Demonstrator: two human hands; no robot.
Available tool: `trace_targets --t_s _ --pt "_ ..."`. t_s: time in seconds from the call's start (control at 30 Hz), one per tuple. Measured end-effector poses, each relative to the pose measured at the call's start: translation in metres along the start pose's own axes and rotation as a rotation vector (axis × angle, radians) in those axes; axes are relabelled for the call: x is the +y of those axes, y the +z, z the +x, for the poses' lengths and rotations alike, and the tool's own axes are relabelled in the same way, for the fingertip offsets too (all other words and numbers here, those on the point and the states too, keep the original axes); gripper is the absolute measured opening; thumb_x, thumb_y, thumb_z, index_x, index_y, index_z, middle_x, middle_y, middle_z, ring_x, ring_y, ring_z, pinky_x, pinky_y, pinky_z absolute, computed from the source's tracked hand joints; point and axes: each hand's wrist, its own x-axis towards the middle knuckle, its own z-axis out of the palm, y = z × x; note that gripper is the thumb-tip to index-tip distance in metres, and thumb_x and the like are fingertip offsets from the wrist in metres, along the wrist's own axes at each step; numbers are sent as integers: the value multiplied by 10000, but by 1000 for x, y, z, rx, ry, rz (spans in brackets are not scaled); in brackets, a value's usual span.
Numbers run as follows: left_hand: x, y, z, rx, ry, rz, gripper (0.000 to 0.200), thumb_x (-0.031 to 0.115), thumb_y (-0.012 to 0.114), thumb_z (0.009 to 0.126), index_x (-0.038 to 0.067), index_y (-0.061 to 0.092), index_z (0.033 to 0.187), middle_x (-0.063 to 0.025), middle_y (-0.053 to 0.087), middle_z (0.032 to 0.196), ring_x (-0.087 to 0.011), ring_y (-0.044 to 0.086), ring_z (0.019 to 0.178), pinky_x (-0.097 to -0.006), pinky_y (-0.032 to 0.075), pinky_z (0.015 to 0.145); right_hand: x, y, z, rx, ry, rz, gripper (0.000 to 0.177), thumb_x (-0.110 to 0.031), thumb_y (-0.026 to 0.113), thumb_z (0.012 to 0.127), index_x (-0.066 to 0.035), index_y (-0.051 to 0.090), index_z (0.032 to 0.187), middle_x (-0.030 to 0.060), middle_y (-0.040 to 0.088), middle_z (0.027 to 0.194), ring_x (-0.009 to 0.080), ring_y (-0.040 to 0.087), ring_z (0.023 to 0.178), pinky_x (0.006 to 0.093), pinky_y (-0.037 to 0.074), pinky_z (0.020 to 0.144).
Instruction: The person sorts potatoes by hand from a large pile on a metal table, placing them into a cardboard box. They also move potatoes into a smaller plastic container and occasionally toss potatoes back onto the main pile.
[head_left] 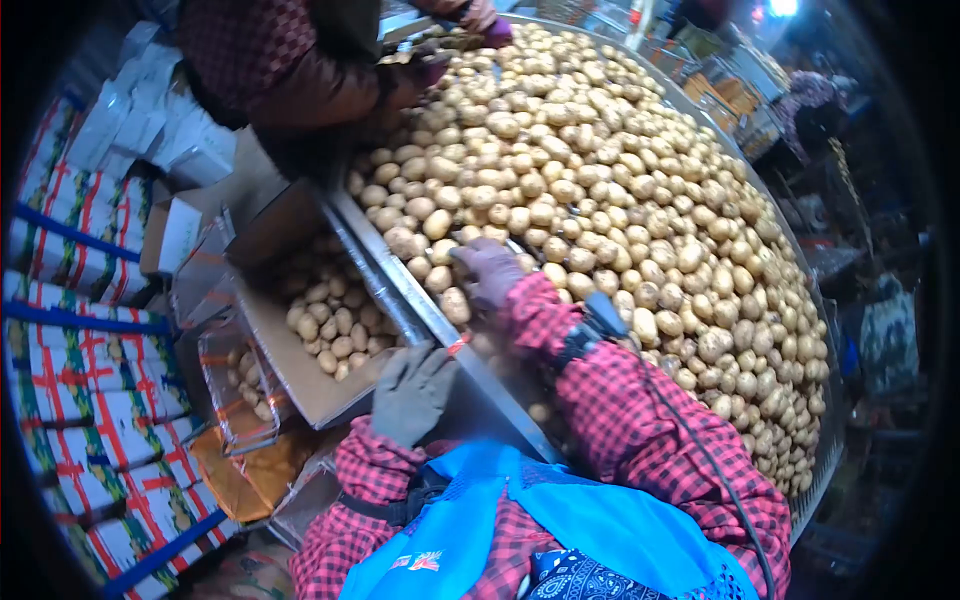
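My left hand (412,395), in a grey glove, lies with its fingers stretched out at the corner between an open cardboard box (318,392) and the table's metal rim (480,372). It holds nothing that I can see. My right hand (488,272), in a purple-grey glove, reaches over the rim into the heap of potatoes (610,190). Its fingers look apart and bent down against potatoes near the edge; the palm side is hidden. Inside the box, a pile of loose potatoes (340,325) lies just beyond the rim.
Another person (300,75) stands at the far left of the table, gloved hands over the potatoes. Printed cartons (90,350) with red tape are stacked at left. A plastic-lined box of potatoes (240,385) and an orange-brown bag (250,475) stand beside the open box.
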Motion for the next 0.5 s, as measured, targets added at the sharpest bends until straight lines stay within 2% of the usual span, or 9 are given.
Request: trace_targets --t_s 0.07,0.13,0.17,0.2,0.27,0.3,0.33,0.4,0.5 --pt "-12 -12 6 175 118 216 420 328 485 964 73 514 1296 -213 513 1330 -406 491 1221 -494 425 1028 -18 -18 -20 -5 26 163 498 -182 677 732 -93 581 1213 177 572 1054 361 545 1029 433 457 905" --pt "-21 -11 9 103 101 274 434 368 453 972 109 503 1316 -199 510 1340 -386 494 1221 -494 405 1037 -45 -27 -52 -86 -53 271 520 -185 678 748 -86 563 1245 176 582 1127 340 562 1043 404 454 932" --pt "-15 -26 17 -117 22 175 455 396 439 971 122 484 1332 -183 516 1327 -362 500 1211 -491 403 1031 -59 -31 -65 -175 -64 405 542 -192 682 770 -66 537 1277 171 583 1170 322 569 1064 396 446 949" --pt "-19 -25 13 -111 34 172 455 396 439 971 122 484 1332 -183 516 1327 -362 500 1211 -491 403 1031 -70 -32 -77 -244 -47 487 556 -247 678 774 -42 536 1271 205 586 1151 361 562 1079 413 449 937" --pt "-27 -12 11 -135 454 1187 438 190 510 951 109 423 1371 -100 555 1226 -251 535 1131 -377 503 893 -83 -31 -93 -161 -125 463 565 -244 680 786 -45 525 1292 205 585 1153 351 574 1067 404 452 937" --pt "-26 -5 8 -178 404 1045 435 74 525 922 89 456 1351 -91 561 1212 -225 556 1077 -295 530 795 -86 -34 -98 -177 -11 573 553 -242 677 800 -50 524 1295 199 584 1166 338 574 1074 400 451 939" --pt "-24 20 1 -2 218 941 398 112 546 916 76 508 1311 -115 574 1198 -240 583 1028 -265 535 751 -87 -35 -102 -194 103 685 540 -239 673 815 -54 523 1299 193 583 1178 325 574 1081 395 450 942" --pt "-1 -1 -1 222 33 309 363 184 554 923 65 554 1266 -118 606 1155 -240 609 958 -253 536 715 -82 -39 -104 -141 149 640 490 -185 667 842 -40 531 1289 170 581 1221 272 576 1115 357 454 956" --pt "22 -16 -22 310 334 689 360 234 562 915 71 569 1236 -124 614 1156 -264 609 974 -274 540 706 -73 -47 -108 -138 180 653 449 -152 656 852 -27 548 1270 153 613 1174 241 587 1112 339 455 963"
